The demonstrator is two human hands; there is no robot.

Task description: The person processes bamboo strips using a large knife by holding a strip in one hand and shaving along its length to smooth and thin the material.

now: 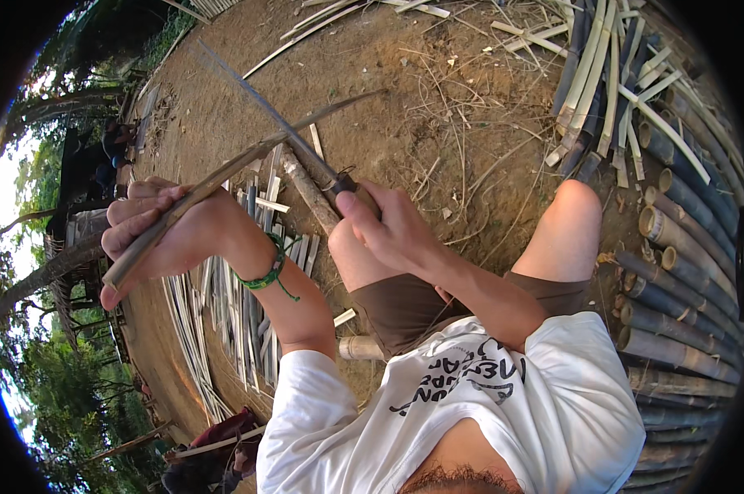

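Observation:
My left hand [162, 226], a green braided cord around its wrist, is closed around a long bamboo strip [223, 170]. The strip slants up to the right and thins into a curved far end. In my right hand [392, 226] is the dark handle of a machete [265, 105], its long narrow blade pointing up and to the left. Blade and strip cross a little beyond my right hand; whether they touch I cannot tell. Below the crossing, a rough pole [306, 183] runs toward my knee.
Split bamboo strips [192, 329] lie on the ground to the left. More pale strips [590, 78] are heaped at the upper right, above stacked bamboo poles [676, 350]. One person [215, 453] is at the lower left; others [118, 144] are farther off. Dirt ground [363, 58] stretches ahead.

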